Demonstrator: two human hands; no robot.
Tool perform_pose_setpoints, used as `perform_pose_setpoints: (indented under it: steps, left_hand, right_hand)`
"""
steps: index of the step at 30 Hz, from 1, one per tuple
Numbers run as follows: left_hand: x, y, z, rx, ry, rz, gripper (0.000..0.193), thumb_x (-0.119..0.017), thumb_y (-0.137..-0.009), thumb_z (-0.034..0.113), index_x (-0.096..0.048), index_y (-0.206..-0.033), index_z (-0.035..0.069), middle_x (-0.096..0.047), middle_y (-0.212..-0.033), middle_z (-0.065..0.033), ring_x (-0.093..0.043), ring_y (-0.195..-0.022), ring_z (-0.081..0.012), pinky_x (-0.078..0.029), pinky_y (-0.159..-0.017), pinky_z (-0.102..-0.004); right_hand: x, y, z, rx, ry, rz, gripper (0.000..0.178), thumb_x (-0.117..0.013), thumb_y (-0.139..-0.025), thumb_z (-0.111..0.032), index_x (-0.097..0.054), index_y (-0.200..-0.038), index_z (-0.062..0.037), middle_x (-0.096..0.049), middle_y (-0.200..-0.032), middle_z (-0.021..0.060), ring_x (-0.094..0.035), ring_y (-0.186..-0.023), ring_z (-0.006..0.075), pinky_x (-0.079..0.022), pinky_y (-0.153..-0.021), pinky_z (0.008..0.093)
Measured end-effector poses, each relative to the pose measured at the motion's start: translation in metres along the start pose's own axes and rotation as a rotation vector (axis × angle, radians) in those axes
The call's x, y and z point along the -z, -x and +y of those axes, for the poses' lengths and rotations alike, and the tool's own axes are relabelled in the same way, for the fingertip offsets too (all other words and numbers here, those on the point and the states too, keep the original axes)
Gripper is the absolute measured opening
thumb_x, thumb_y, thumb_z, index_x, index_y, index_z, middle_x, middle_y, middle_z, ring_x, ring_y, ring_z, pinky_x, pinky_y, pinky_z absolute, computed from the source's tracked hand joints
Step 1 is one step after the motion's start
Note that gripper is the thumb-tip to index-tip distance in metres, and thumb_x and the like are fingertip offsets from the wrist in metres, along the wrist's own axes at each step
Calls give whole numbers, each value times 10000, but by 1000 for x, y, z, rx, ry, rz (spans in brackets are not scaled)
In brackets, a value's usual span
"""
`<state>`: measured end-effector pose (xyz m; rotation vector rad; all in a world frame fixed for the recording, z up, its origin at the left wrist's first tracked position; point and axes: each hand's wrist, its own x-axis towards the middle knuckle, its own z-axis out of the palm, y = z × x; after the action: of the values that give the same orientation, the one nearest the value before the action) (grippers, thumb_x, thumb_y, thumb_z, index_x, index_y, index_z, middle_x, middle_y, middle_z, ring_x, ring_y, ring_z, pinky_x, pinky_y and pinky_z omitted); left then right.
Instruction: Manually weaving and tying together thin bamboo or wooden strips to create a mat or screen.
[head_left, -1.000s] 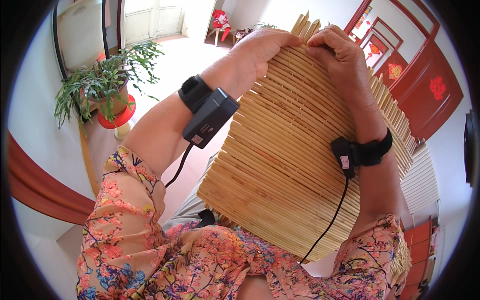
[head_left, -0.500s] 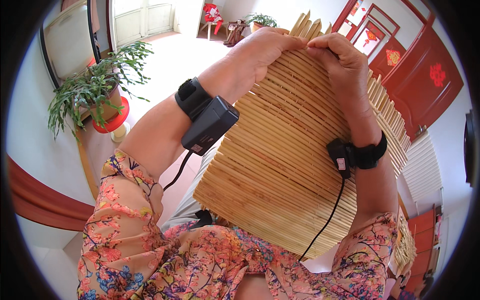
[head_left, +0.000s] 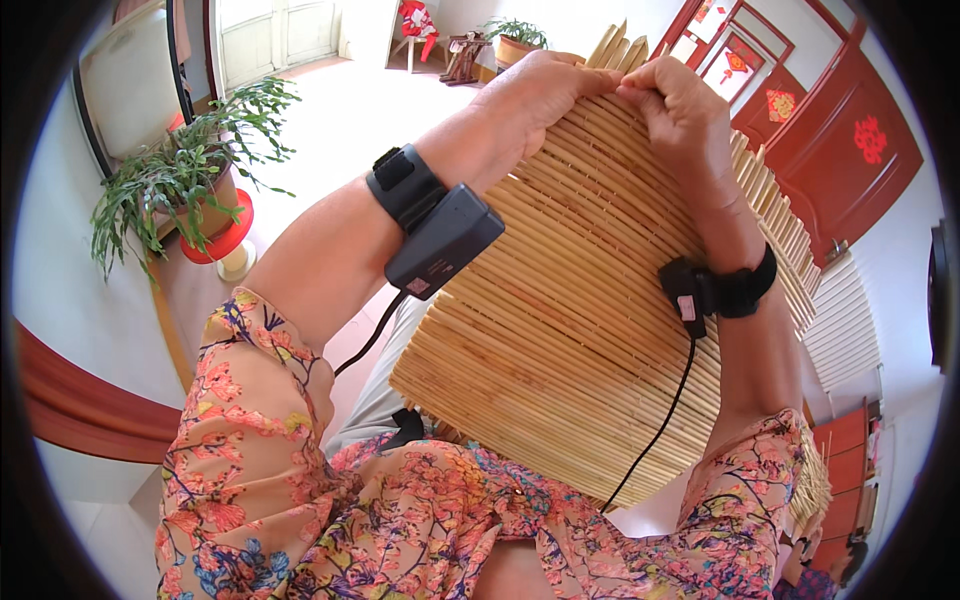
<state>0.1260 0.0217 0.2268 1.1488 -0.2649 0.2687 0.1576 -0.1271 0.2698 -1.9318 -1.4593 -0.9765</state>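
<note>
A broad mat of tan plant stalks (head_left: 540, 370), laid side by side with rows of small stitches, slants up from my lap. At its far end my left hand (head_left: 545, 95) is bent over the edge, fingers closed on the stalks, its fingertips partly hidden. Opposite it, my right hand (head_left: 685, 110) is pinched shut, thumb and finger meeting close to the left fingertips. Whatever lies in that pinch is too small to make out. Beyond both hands, several pointed stalk ends (head_left: 617, 48) stick up. Each wrist wears a black strap with a box and cable.
A trailing potted plant (head_left: 205, 180) stands at left over a red round stand (head_left: 222, 232). Another potted plant (head_left: 517, 40) and a small stool (head_left: 410, 50) are at the back. To the right are a red-brown door (head_left: 850, 150) and a white ribbed panel (head_left: 845, 325).
My left forearm has shifted slightly right and its wrist box has turned a little. The right hand has moved up slightly. Both hands remain at the mat's far end.
</note>
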Motion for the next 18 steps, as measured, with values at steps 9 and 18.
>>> perform_pose_setpoints:
  steps: [9,18]
  left_hand:
    - [5,4,-5,11,-26,-1,199,-644,-830,173,-603,-927,5,-641,-821,-85,-626,-655,-126,-525,-574,-238]
    - [11,7,-7,-22,-17,29,170,-632,-821,150,-612,-902,2,-639,-821,-87,-623,-664,-131,-526,-587,-261]
  right_hand:
    - [-6,3,-3,282,231,17,76,-645,-765,-60,-572,-771,-41,-611,-724,90,-609,-687,242,-486,-622,319]
    - [-10,1,-6,262,197,-14,89,-653,-749,-52,-567,-768,-46,-601,-731,89,-598,-690,249,-487,-615,325]
